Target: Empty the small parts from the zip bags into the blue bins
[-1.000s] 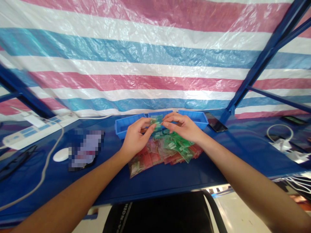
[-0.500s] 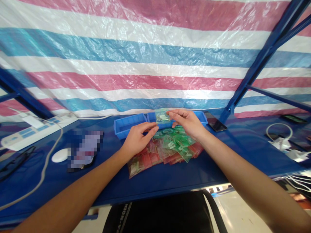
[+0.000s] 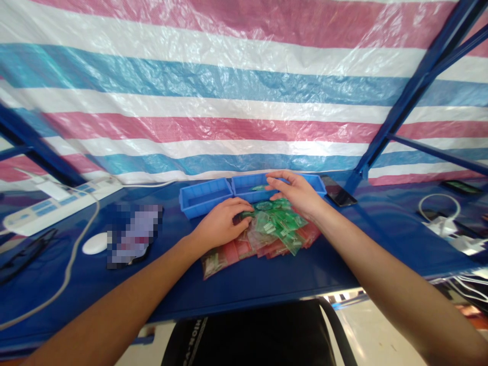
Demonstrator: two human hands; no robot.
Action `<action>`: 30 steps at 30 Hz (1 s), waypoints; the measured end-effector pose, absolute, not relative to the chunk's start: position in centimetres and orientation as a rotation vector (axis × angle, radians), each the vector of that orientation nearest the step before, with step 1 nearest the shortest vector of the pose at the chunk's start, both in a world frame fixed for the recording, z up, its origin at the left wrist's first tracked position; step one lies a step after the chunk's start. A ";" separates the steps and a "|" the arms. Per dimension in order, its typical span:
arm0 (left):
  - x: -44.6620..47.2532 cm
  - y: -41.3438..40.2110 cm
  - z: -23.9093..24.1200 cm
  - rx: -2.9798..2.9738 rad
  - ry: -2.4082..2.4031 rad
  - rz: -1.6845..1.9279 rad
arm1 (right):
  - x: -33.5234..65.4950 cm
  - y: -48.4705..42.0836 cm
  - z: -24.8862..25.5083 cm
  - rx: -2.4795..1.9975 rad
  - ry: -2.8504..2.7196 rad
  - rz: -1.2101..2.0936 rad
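A heap of small green and red plastic packets [image 3: 274, 231] lies on the blue table [image 3: 247, 284] in front of me. My left hand [image 3: 221, 223] rests palm down on the heap's left side. Its fingers are curled together, with the tips on a green packet [image 3: 247, 214]. My right hand [image 3: 297, 193] hovers over the heap's far edge, fingers apart and empty, next to the middle blue tray [image 3: 244, 189]. One green packet [image 3: 258, 187] lies inside that tray. Another blue tray [image 3: 204, 197] stands to its left and a third [image 3: 318, 184] shows behind my right hand.
A striped plastic tarp [image 3: 229, 101] hangs behind the table between blue frame bars [image 3: 404, 101]. At the left are a white power strip [image 3: 49, 203], a cable, a white mouse [image 3: 96, 243] and a blurred-out item. A dark phone [image 3: 337, 192] and a coiled white cable [image 3: 438, 211] lie at the right.
My right hand carried a green packet from between both hands to the middle tray and let it go there. My left hand dropped onto the heap.
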State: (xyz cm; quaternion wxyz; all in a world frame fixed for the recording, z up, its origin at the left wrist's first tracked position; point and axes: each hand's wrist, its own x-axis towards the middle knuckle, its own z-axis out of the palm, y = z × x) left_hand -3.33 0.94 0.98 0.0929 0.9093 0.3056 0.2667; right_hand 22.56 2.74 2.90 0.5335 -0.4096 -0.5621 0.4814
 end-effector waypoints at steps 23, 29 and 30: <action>-3.4 1.0 1.1 2.699 0.992 0.847 | 22.7 -0.1 4.8 -0.754 -2.412 0.545; -3.3 0.9 1.3 2.679 0.980 0.857 | 22.9 0.1 4.4 -0.758 -2.485 0.588; -3.2 0.8 1.4 2.684 0.961 0.867 | 22.9 0.1 4.4 -0.762 -2.480 0.588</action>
